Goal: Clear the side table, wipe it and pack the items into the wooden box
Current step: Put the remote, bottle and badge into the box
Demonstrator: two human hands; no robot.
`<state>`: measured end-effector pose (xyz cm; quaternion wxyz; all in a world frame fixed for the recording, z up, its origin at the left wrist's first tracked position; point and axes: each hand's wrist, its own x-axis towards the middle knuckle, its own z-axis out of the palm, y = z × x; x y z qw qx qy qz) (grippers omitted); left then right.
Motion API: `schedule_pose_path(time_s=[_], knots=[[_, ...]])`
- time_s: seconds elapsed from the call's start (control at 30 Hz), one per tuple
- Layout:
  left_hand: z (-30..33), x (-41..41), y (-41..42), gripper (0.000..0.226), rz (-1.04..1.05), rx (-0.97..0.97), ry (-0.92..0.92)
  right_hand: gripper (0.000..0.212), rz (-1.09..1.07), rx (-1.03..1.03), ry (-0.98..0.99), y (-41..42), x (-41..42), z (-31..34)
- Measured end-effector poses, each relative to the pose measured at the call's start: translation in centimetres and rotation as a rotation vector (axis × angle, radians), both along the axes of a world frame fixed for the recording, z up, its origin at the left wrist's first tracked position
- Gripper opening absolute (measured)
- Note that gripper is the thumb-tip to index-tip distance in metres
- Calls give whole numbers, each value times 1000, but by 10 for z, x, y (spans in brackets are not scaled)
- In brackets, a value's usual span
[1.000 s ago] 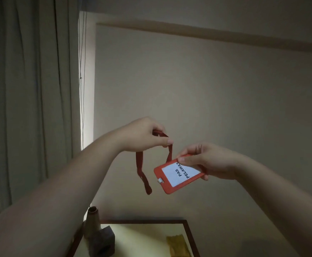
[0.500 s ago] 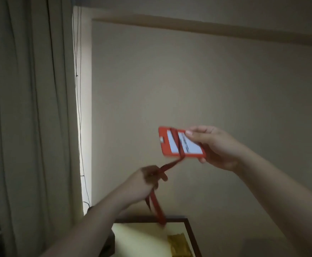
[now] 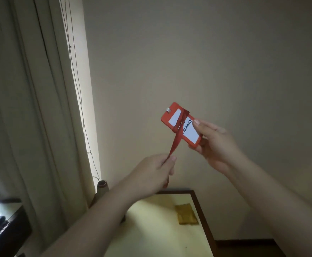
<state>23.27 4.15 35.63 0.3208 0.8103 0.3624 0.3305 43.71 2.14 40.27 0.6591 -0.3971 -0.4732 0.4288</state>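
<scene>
Above the counter, held up against a plain wall, two bare hands are bundling a red badge holder. The right hand grips the flat, rigid holder by its lower end, thumb pressed on the white card inside. The left hand pinches the strap, a thin woven ribbon, pulled taut from the band wound across the holder's middle. This looks like tidying the item for packing; the next move probably calls for another turn round the holder, then tucking in the loose end. Below, the counter has a glossy pale top and dark wooden rim, with a yellow cloth lying on it. No wooden box is visible.
</scene>
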Motion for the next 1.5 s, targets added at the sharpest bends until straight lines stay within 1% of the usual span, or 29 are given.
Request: schedule_pose_path(time_s=[0.03, 0.07, 0.1, 0.13, 0.17, 0.2, 0.27, 0.33, 0.4, 0.5, 0.53, 0.57, 0.63, 0.7, 0.77, 0.83, 0.9, 1.0, 1.07, 1.1, 1.17, 1.27, 1.3, 1.33, 1.43, 1.5], knots=[[-18, 1, 3, 45, -10, -79, -21, 28, 61, -15, -7, -6, -2, -7], [-33, 0, 3, 42, -12, -144, -28, 29, 125, -48, -68, -10, -3, -15], [-45, -4, 3, 34, -20, -157, -10, 30, 201, -98, -165, -14, -2, -24], [-54, -7, 2, 20, -41, -152, -10, 30, 289, -156, -281, -16, 2, -34], [-58, -11, 0, 19, -92, -151, -13, 30, 373, -217, -399, -19, 5, -44], [-60, -14, 1, 25, -138, -205, -39, 30, 441, -276, -505, -20, 9, -54], [-66, -18, 9, 20, -159, -372, -61, 30, 496, -373, -667, -23, 14, -75], [-71, -20, 12, 30, -160, -471, -49, 26, 438, -399, -760, -27, 13, -96], [-76, -22, 9, 38, -176, -543, -39, 19, 314, -373, -815, -30, 11, -121], [-95, -22, -4, 43, -107, -502, 188, 19, 205, -357, -847, -36, 4, -165], [-106, -21, -8, 45, -71, -479, 233, 20, 179, -353, -855, -38, 1, -179], [-119, -19, -10, 45, -23, -458, 227, 20, 158, -350, -847, -41, -1, -193], [-148, -17, -18, 38, 118, -419, 136, 23, 115, -362, -798, -45, -3, -216], [-177, -15, -31, 32, 341, -353, 9, 23, 53, -365, -772, -47, -5, -235], [-207, -13, -52, 39, 557, -338, -114, 23, 12, -365, -744, -50, -8, -249], [-229, -10, -78, 45, 708, -479, -135, 24, -8, -373, -710, -52, -13, -257], [-244, -8, -100, 50, 774, -637, -149, 24, -22, -384, -674, -52, -17, -263], [-243, -11, -116, 65, 797, -726, -251, 23, -29, -400, -601, -50, -23, -264], [-233, -12, -116, 76, 736, -810, -307, 24, -11, -412, -521, -50, -27, -260], [-226, -11, -114, 82, 683, -892, -350, 23, 6, -423, -474, -51, -29, -257], [-213, -14, -102, 89, 565, -1096, -497, 19, 72, -446, -360, -52, -34, -250], [-195, -25, -74, 90, 473, -1309, -824, 19, 245, -461, -241, -60, -39, -242], [-189, -31, -65, 89, 456, -1331, -834, 20, 293, -464, -220, -64, -41, -240], [-183, -37, -57, 89, 403, -1314, -756, 20, 327, -472, -203, -67, -42, -241], [-158, -56, -39, 91, 112, -1214, -245, 20, 377, -496, -222, -74, -46, -246], [-146, -64, -33, 82, -16, -1128, 45, 18, 367, -531, -255, -76, -51, -254]])
